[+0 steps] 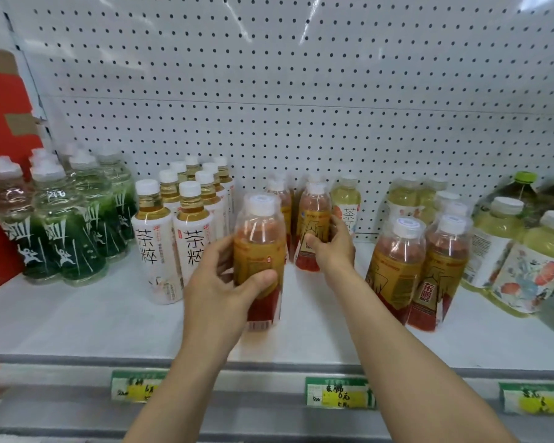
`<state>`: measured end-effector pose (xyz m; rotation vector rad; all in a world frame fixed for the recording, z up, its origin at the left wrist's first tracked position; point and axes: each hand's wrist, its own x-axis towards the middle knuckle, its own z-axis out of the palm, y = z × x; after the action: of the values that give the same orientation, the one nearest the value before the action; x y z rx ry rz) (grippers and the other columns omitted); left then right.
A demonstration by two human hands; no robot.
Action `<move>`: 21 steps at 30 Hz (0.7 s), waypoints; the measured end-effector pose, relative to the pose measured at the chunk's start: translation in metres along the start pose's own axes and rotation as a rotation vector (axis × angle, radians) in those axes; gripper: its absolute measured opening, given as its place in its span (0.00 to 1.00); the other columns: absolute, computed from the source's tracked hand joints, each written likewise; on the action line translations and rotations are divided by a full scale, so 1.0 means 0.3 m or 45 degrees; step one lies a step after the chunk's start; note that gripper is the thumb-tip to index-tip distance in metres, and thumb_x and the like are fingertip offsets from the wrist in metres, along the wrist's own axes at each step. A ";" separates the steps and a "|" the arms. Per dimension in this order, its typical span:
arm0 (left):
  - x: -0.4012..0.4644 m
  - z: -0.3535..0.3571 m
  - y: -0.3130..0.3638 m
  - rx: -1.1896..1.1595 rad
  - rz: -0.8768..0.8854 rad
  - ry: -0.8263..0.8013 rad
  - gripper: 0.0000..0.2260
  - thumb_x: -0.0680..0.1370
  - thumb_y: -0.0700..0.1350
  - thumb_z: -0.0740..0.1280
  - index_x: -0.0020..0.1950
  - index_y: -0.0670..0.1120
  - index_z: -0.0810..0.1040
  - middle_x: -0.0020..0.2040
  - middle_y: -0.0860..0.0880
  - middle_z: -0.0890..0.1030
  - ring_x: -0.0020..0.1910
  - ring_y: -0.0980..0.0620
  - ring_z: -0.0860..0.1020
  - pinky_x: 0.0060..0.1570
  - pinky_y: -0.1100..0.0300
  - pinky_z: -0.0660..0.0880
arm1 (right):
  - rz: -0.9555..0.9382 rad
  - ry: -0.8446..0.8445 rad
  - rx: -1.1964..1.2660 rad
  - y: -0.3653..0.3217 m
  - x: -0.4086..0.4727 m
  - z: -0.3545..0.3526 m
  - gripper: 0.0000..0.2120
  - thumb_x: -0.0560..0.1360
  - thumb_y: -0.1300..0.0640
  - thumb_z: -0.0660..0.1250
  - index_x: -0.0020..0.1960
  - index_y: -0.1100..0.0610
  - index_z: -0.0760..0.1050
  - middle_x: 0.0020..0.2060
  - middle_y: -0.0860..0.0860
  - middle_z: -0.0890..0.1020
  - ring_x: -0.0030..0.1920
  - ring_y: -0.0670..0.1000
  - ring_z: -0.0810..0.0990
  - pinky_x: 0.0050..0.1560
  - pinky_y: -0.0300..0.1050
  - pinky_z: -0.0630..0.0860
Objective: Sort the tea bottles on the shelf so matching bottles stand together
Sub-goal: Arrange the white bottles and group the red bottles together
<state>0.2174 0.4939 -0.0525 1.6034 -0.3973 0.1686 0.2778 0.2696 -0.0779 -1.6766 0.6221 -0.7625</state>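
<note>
While left hand (219, 282) grips one red-gold bottle (260, 251), right hand (333, 247) grips second (312, 219); two more (394, 266) stand right.

My left hand (219, 284) grips an upright gold-and-red tea bottle (260, 251) near the white shelf's (77, 318) front, while my right hand (333, 251) holds a matching bottle (312, 219) farther back. Two more of that kind (419, 270) stand together to the right; white-labelled amber bottles (173, 225) stand grouped on the left.
</note>
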 end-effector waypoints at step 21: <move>0.326 0.228 -0.183 0.034 -0.148 -0.096 0.30 0.71 0.43 0.79 0.71 0.51 0.72 0.60 0.55 0.79 0.59 0.54 0.77 0.59 0.55 0.75 | -0.209 -0.077 0.082 -0.071 -0.170 -0.064 0.24 0.83 0.49 0.62 0.78 0.47 0.63 0.75 0.45 0.70 0.74 0.47 0.69 0.73 0.51 0.68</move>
<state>0.3183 0.4132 -0.0755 1.6581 -0.3606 0.0252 0.2304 0.3002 -0.0624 -1.6991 0.4173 -0.8367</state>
